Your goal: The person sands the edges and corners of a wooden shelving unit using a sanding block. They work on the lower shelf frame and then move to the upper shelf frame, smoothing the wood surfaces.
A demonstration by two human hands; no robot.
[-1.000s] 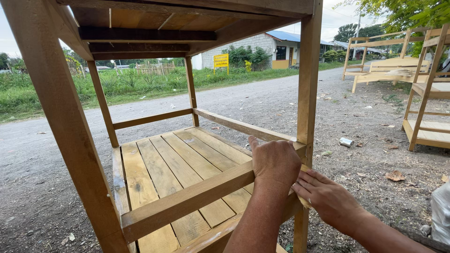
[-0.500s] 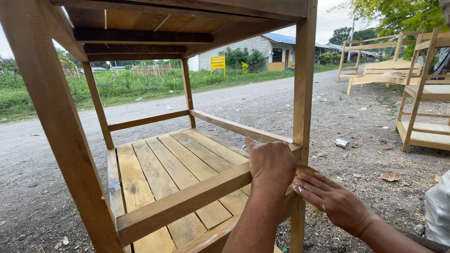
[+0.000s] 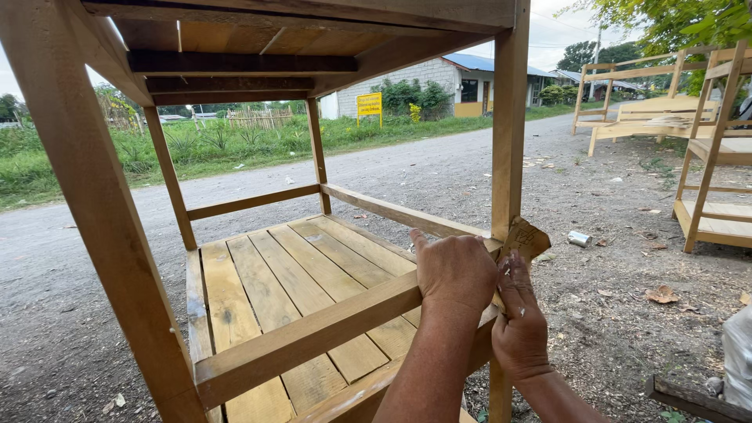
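Note:
A bare wooden shelf frame (image 3: pixel 305 337) stands in front of me, with a slatted lower shelf (image 3: pixel 274 282) and upright posts. My left hand (image 3: pixel 456 270) lies closed over the near side rail where it meets the right front post (image 3: pixel 509 125). Just to its right, my right hand (image 3: pixel 519 321) presses a worn brown sheet of sandpaper (image 3: pixel 526 237) against that corner. The paper's top edge sticks up beside the post. The fingers of both hands are partly hidden behind the rail.
The frame stands on gravelly dirt beside a road (image 3: pixel 439 160). More wooden frames (image 3: pixel 709 149) and a bench (image 3: pixel 650 117) stand at the right. A crushed can (image 3: pixel 579 238) and dry leaves lie on the ground. Grass and a building are beyond the road.
My right hand has shifted up against the corner, and the sandpaper now shows above it beside the post. My left hand stays on the rail.

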